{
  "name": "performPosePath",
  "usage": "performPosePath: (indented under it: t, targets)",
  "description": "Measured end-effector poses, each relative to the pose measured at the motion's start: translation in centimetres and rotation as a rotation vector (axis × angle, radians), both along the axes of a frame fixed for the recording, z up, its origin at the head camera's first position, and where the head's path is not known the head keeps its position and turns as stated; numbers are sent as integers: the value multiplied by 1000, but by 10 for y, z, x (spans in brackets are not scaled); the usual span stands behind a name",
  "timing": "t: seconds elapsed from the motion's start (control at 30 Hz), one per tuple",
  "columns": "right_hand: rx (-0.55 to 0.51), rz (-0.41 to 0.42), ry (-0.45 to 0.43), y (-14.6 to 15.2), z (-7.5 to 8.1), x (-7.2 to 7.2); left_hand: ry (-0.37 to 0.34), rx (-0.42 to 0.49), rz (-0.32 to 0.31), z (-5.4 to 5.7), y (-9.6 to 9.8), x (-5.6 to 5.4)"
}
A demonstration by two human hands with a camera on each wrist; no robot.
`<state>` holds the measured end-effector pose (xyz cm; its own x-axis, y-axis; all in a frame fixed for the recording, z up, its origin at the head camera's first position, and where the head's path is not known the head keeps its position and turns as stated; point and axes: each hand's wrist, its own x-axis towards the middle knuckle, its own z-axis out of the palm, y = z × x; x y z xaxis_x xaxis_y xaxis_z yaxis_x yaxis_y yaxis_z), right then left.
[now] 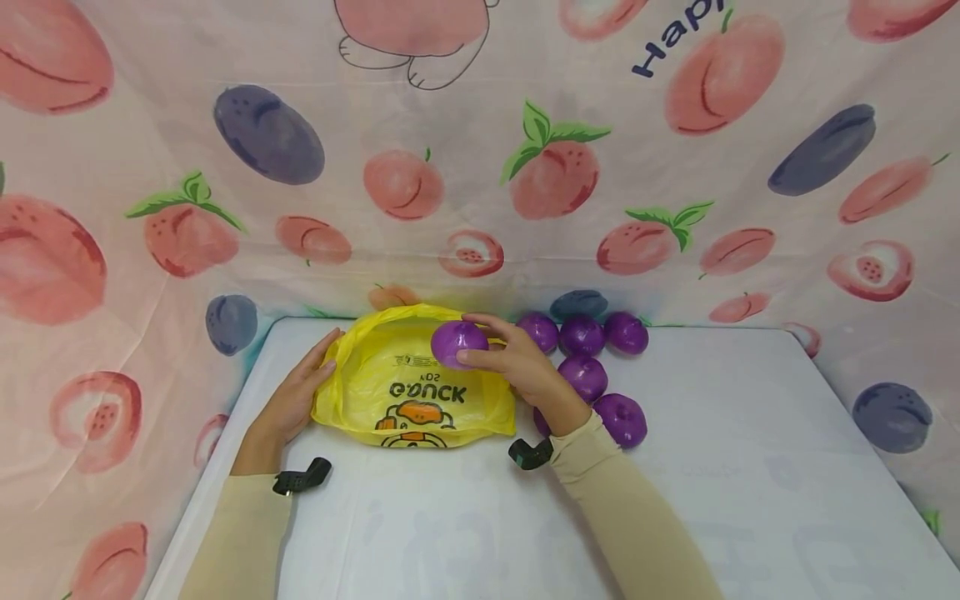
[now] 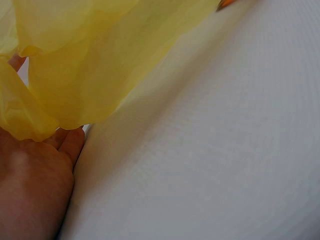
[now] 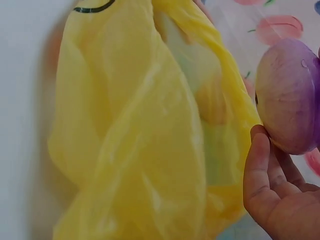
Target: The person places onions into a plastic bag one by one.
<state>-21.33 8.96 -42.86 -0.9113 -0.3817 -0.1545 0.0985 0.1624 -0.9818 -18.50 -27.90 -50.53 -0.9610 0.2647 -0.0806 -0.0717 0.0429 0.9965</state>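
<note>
A yellow plastic bag (image 1: pixel 423 375) with a printed duck lies on the white table, its mouth spread wide. My left hand (image 1: pixel 288 396) holds the bag's left rim, thumb at the edge; in the left wrist view part of that hand (image 2: pixel 35 185) is hidden under the yellow film. Between the thumb and fingers of my right hand (image 1: pixel 521 362) is a glossy purple onion (image 1: pixel 456 343), held over the right part of the bag's opening. The right wrist view shows this onion (image 3: pixel 287 97) beside the bag's rim, with the fingers (image 3: pixel 259 162) against it.
Several more purple onions (image 1: pixel 582 336) sit in a cluster right of the bag, partly behind my right hand and wrist. A fruit-printed cloth (image 1: pixel 465 200) hangs behind the white table (image 1: pixel 750 467) and along its sides.
</note>
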Motion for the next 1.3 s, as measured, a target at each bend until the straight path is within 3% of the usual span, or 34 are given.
performPosePath:
  t: [0.77, 1.03, 1.3]
  targets:
    - [31, 65, 13, -53, -13, -7, -11, 7, 6, 0, 0, 1]
    - [36, 89, 61, -70, -14, -10, -4, 11, 13, -1, 0, 0]
    - [57, 50, 15, -85, -20, -13, 12, 27, 9, -1, 0, -1]
